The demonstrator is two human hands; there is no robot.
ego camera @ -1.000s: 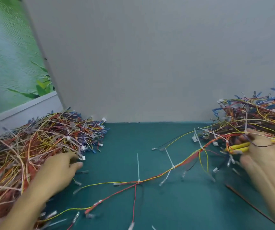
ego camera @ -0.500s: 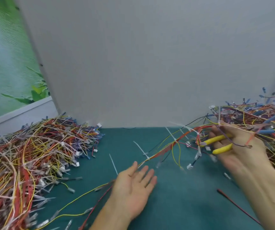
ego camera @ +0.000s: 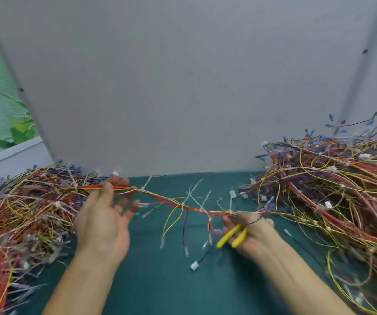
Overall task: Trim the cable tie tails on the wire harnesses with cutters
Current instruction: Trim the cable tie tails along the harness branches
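Observation:
A wire harness [ego camera: 171, 202] of red, orange and yellow wires is stretched in the air between my two hands above the green mat. Several white cable tie tails [ego camera: 192, 193] stick up from it, and loose branch wires hang down from its middle. My left hand [ego camera: 105, 214] pinches the harness's left end between thumb and forefinger, with its other fingers spread. My right hand [ego camera: 249, 233] grips the yellow-handled cutters [ego camera: 232, 235] in its palm and also holds the harness's right end at its fingertips. The cutter's jaws are hidden in the hand.
A big heap of harnesses [ego camera: 24, 214] covers the left of the green mat [ego camera: 171, 285]. Another heap [ego camera: 333, 192] fills the right side. A grey panel [ego camera: 183, 87] stands upright just behind the mat.
My left hand rose from the mat and took hold of the harness's left end. My right hand came down and toward the middle, so the harness now hangs taut between both hands.

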